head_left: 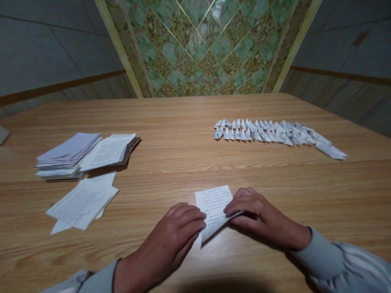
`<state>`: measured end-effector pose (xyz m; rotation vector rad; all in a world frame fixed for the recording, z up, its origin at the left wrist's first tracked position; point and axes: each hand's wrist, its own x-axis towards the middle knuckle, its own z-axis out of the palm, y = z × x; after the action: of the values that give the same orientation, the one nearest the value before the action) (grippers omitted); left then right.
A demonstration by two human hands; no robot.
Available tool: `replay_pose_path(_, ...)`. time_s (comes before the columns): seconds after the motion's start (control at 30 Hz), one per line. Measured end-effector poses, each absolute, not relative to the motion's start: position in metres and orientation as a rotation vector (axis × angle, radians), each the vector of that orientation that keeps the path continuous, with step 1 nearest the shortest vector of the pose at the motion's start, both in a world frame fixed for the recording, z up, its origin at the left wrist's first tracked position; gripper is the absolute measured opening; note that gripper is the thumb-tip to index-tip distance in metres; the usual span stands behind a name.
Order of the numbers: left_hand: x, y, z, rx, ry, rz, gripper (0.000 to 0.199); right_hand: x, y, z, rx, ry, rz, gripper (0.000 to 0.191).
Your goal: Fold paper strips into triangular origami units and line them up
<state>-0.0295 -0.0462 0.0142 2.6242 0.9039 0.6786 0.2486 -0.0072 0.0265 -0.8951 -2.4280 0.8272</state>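
Note:
Between my two hands is a sheet of printed paper (215, 203), its near edge lifted off the table and bent. My left hand (180, 232) is at the sheet's left edge, fingers curled together with the tips on the paper. On the right side, my right hand (253, 209) pinches the sheet, with fingers on top and the thumb beneath its raised near edge. The underside of the sheet is in shadow and hidden from me.
At left on the wooden table (171, 162) lie a thick paper stack (70, 152), a second printed pile (106, 150) and several loose sheets (82, 203). Two rows of small folded paper pieces (262, 132) run across the back right, with flatter strips (330, 149) at their end.

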Motion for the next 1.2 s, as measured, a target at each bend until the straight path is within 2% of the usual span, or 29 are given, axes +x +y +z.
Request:
replay_pose_path(0.17, -0.039, -0.04, 0.012, 2.712, 0.912, 0.506, 0.032, 0.24, 0.001, 0.029, -1.102, -2.328, 0.866, 0.033)
replay_pose_path(0.27, -0.043, -0.038, 0.015, 2.706, 0.963, 0.461, 0.034, 0.233, 0.005, 0.027, -1.182, -2.326, 0.766, 0.03)
replay_pose_path(0.43, -0.047, -0.034, 0.017, 2.665, 0.978, 0.357, 0.05, 0.226, 0.01, 0.017, -1.308, -2.357, 0.514, 0.028)
replay_pose_path(0.6, -0.047, -0.033, 0.015, 2.633, 0.972, 0.419, 0.029, 0.223, 0.011, 0.011, -1.426, -2.383, 0.366, 0.014)
replay_pose_path(0.87, -0.045, -0.035, 0.013, 2.694, 1.053, 0.654, 0.021, 0.225, 0.015, 0.007, -1.444, -2.401, 0.335, 0.017)
replay_pose_path(0.93, -0.038, -0.036, 0.011, 2.78, 1.081, 0.687, 0.031, 0.225, 0.015, 0.006, -1.437, -2.403, 0.33, 0.017)
replay_pose_path(1.1, -0.012, -0.034, 0.001, 2.856, 0.862, 0.366, 0.083, 0.224, 0.014, 0.007, -1.443, -2.398, 0.282, 0.014)
replay_pose_path(1.2, -0.006, -0.032, -0.004, 2.795, 0.871, 0.266, 0.099, 0.223, 0.014, 0.01, -1.45, -2.393, 0.296, 0.016)
